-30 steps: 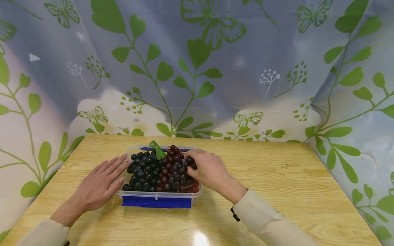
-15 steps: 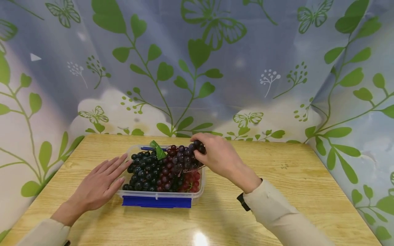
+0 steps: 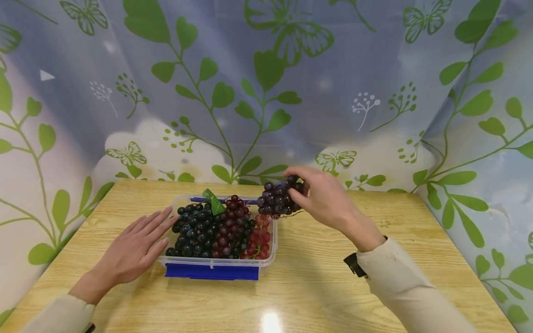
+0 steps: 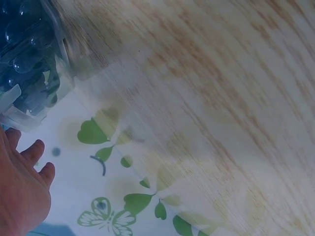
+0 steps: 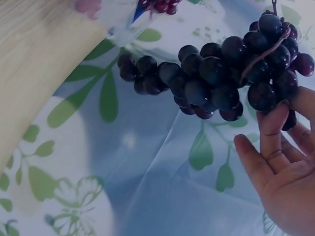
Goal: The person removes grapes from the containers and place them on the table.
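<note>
Leafy cloth point(image 3: 312, 120) backs one table point(image 3: 437, 268); I see the right hand point(image 3: 326, 199) pinch one grape bunch point(image 3: 275, 200) by its right end, the left hand point(image 3: 135, 252), straight-fingered, at one box point(image 3: 211, 272).

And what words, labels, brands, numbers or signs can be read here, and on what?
None can be read.
Clear plastic container, blue front clip: no visible lettering.
Leaf-and-butterfly backdrop: printed pattern, no words.
Black wristband by the right sleeve: any marking is too small to read.
</note>
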A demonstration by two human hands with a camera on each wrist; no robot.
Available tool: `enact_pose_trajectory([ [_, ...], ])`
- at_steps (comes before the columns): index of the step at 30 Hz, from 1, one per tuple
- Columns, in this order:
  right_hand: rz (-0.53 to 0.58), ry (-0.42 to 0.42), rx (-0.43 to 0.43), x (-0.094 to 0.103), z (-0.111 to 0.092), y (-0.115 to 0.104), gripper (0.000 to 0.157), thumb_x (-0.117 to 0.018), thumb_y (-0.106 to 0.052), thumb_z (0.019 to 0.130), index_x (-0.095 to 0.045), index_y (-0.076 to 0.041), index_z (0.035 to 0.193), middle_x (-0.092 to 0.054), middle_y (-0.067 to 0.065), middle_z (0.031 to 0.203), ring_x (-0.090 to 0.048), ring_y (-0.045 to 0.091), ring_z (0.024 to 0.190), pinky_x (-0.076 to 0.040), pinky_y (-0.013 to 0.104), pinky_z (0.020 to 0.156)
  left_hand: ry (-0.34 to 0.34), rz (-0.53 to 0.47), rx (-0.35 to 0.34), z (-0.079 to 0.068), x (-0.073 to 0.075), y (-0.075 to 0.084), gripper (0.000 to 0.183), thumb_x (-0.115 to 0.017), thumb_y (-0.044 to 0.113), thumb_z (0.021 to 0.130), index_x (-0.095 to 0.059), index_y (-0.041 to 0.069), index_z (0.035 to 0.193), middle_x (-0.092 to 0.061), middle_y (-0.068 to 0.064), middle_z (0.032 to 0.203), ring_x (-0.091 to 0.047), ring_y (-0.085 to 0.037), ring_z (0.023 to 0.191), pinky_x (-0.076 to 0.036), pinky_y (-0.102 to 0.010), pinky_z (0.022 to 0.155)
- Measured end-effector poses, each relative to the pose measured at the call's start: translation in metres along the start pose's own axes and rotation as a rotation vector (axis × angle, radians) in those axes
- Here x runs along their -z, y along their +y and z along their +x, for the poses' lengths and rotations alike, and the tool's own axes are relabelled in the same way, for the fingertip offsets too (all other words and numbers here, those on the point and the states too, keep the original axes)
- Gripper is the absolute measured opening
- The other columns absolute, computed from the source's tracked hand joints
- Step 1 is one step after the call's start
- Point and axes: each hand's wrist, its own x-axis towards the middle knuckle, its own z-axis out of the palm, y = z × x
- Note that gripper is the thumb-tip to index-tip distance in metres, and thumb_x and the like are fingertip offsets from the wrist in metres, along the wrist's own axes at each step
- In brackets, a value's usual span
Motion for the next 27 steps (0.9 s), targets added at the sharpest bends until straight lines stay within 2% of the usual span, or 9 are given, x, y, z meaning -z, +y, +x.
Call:
enact_pose_trajectory([
  [6,0.019,0.052,0.044,0.004,-0.007,0.017,0.036,-0.066,-0.006,0.089,-0.061,-0.007,0.124,-0.064,0.007,0.116,-0.054,0.008,0.064,-0.047,0.028,0.056,0.001,-0.003,0.002,0.000,0.001,-0.001,0.054,-0.046,0.029,0.101,-0.033,0.013,0.150,-0.025,-0.008,0.155,-0.032,-0.034,0.135,-0.013,-0.038,0.114],
  [13,-0.010,0.086,0.094,-0.001,-0.016,0.035,0.033,-0.067,-0.005,0.088,-0.062,-0.005,0.121,-0.064,0.008,0.116,-0.056,0.007,0.067,-0.049,0.027,0.059,0.006,-0.005,0.009,0.000,0.001,0.000,0.054,-0.047,0.029,0.100,-0.034,0.013,0.150,-0.026,-0.007,0.155,-0.033,-0.034,0.135,-0.012,-0.037,0.115],
  [22,-0.017,0.037,0.118,-0.023,-0.030,0.059,0.035,-0.069,-0.006,0.087,-0.062,-0.007,0.122,-0.066,0.007,0.112,-0.057,0.006,0.069,-0.049,0.028,0.059,-0.002,-0.014,0.010,0.000,0.000,0.000,0.054,-0.046,0.029,0.100,-0.032,0.015,0.151,-0.025,-0.007,0.156,-0.031,-0.033,0.136,-0.016,-0.040,0.113],
  [27,-0.011,0.003,0.157,-0.036,-0.037,0.071,0.034,-0.070,-0.006,0.086,-0.063,-0.006,0.120,-0.065,0.006,0.113,-0.056,0.005,0.072,-0.050,0.027,0.062,-0.012,-0.021,0.018,0.000,0.000,0.000,0.054,-0.046,0.029,0.101,-0.032,0.014,0.151,-0.023,-0.007,0.156,-0.030,-0.033,0.136,-0.014,-0.040,0.114],
])
